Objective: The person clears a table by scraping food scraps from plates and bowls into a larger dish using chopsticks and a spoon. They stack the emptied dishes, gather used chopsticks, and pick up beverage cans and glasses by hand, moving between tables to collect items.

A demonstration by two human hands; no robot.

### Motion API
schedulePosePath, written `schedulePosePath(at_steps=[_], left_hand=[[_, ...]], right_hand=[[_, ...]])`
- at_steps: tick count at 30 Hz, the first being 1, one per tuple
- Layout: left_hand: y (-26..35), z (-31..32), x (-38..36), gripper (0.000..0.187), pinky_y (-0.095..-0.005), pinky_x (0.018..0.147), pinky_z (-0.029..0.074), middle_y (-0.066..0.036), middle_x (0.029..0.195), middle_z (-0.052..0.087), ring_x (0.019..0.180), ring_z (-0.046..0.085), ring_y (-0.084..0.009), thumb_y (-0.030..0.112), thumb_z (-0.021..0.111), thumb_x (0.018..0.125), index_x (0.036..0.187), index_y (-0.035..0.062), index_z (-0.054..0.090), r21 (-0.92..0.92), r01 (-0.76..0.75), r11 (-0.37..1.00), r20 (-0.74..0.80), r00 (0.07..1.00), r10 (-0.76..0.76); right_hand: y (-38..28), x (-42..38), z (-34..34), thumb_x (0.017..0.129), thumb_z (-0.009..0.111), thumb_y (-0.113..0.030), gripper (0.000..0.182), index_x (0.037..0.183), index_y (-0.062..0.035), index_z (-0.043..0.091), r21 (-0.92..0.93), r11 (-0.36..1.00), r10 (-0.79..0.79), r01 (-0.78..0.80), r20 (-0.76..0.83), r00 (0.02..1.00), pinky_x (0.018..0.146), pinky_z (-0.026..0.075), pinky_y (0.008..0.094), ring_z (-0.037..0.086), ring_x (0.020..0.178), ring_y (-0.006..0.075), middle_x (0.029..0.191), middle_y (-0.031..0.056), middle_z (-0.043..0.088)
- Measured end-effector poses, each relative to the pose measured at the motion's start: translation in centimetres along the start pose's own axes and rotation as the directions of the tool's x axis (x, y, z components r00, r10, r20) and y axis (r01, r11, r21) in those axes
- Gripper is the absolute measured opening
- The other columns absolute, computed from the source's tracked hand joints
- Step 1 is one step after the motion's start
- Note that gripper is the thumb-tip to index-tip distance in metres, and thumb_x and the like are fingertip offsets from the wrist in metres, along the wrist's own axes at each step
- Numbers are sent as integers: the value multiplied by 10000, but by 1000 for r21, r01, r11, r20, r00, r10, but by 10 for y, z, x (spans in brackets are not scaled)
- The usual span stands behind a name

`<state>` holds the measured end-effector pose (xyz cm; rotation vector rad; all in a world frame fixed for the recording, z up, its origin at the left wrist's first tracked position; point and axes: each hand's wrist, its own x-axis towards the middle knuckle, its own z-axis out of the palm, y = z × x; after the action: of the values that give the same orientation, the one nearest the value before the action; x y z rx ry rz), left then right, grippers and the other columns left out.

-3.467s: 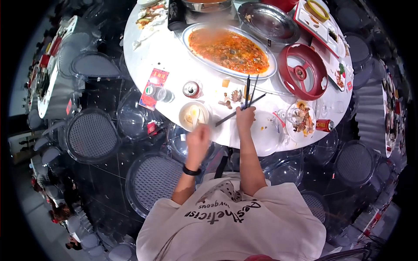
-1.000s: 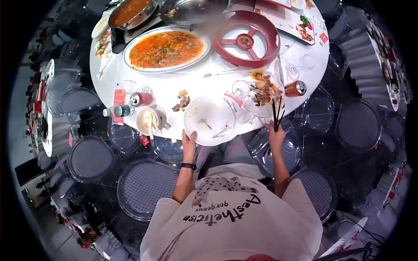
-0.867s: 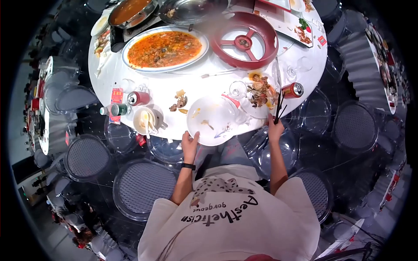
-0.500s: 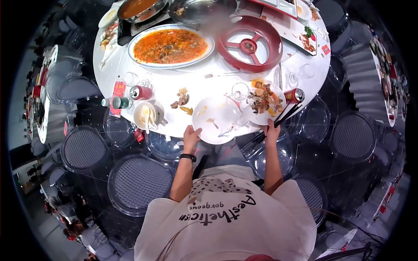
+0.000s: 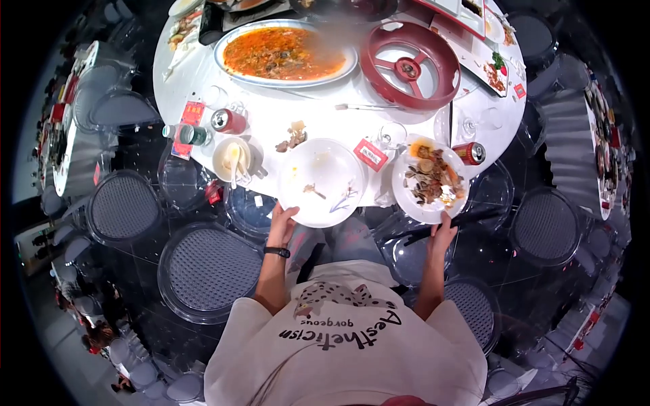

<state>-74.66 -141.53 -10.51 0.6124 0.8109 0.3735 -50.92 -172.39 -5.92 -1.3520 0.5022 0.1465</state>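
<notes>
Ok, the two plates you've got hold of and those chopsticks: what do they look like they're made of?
Near-empty plate at the left hand: white and glossy with a small printed sprig, probably glazed ceramic, possibly melamine. Plate of scraps at the right hand: same white glossy look, likely the same ware. Chopsticks: thin, dark and smooth, perhaps lacquered wood or plastic; too small to tell.

Your near-empty white plate (image 5: 318, 181) sits mid-frame, overhanging the worktop edge; your scrap-heaped plate (image 5: 430, 179) and black chopsticks (image 5: 447, 227) lie right of it.

Red soup platter (image 5: 286, 54), red ring dish (image 5: 410, 68), soda can (image 5: 228, 121).
</notes>
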Motion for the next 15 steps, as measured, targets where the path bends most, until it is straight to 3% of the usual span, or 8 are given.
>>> schedulePosePath(at_steps=[1, 3, 7, 10, 11, 13, 15], left_hand=[[10, 1, -14, 585, -357, 979, 427, -139, 1282, 518, 1167, 518, -247, -16, 592, 786, 1330, -36, 379, 27, -13, 1000, 7, 1000, 13], [29, -1, -45, 566, -364, 991, 419, -150, 1275, 518, 1169, 513, -256, -20, 580, 783, 1315, -45, 388, 12, -15, 1000, -43, 999, 15], [41, -39, -105, 528, -347, 961, 443, -160, 1230, 543, 1116, 549, -250, -39, 561, 766, 1274, -70, 418, -46, -42, 998, -158, 987, 34], [48, -66, -149, 486, -335, 931, 462, -163, 1192, 570, 1070, 579, -237, -43, 551, 764, 1238, -81, 453, -88, -95, 992, -168, 983, 79], [52, -72, -162, 482, -333, 929, 463, -162, 1186, 574, 1064, 582, -236, -42, 550, 763, 1234, -82, 458, -99, -107, 989, -162, 983, 90], [61, -80, -186, 471, -327, 917, 466, -159, 1169, 582, 1052, 589, -232, -35, 556, 762, 1222, -81, 470, -86, -128, 988, -203, 973, 108], [64, -98, -203, 470, -327, 909, 468, -160, 1168, 582, 1048, 589, -232, -37, 559, 760, 1221, -78, 472, -71, -136, 988, -227, 967, 116]], right_hand=[[-4, -5, -5, 849, 584, -73, 85, 872, -8, 533, 6, 1000, -21, 21, -59, 998, 335, 232, 231, 372, 347, 90, 606, 39, 535], [-22, -27, -11, 854, 579, -73, 79, 860, -2, 545, 5, 998, -70, 70, -69, 995, 330, 233, 227, 371, 344, 85, 603, 40, 540], [-83, -96, 12, 853, 560, -60, 119, 929, 32, 564, -51, 982, -176, 180, 77, 981, 316, 232, 201, 392, 364, 71, 684, 43, 573], [-87, -123, 33, 855, 570, -83, 171, 956, 49, 532, -144, 972, -173, 185, 93, 980, 303, 253, 199, 405, 362, 76, 684, 69, 576], [-82, -128, 44, 854, 568, -100, 203, 987, 46, 521, -265, 953, -143, 148, 38, 989, 299, 266, 203, 410, 368, 76, 674, 59, 565], [-72, -129, 79, 846, 573, -110, 223, 1004, 38, 515, -426, 843, -228, 328, 270, 936, 359, 301, 252, 441, 429, 134, 689, 92, 572], [-58, -126, 129, 839, 579, -119, 245, 1021, 30, 509, -535, 628, -303, 565, 501, 811, 419, 336, 300, 471, 490, 191, 704, 126, 579]])
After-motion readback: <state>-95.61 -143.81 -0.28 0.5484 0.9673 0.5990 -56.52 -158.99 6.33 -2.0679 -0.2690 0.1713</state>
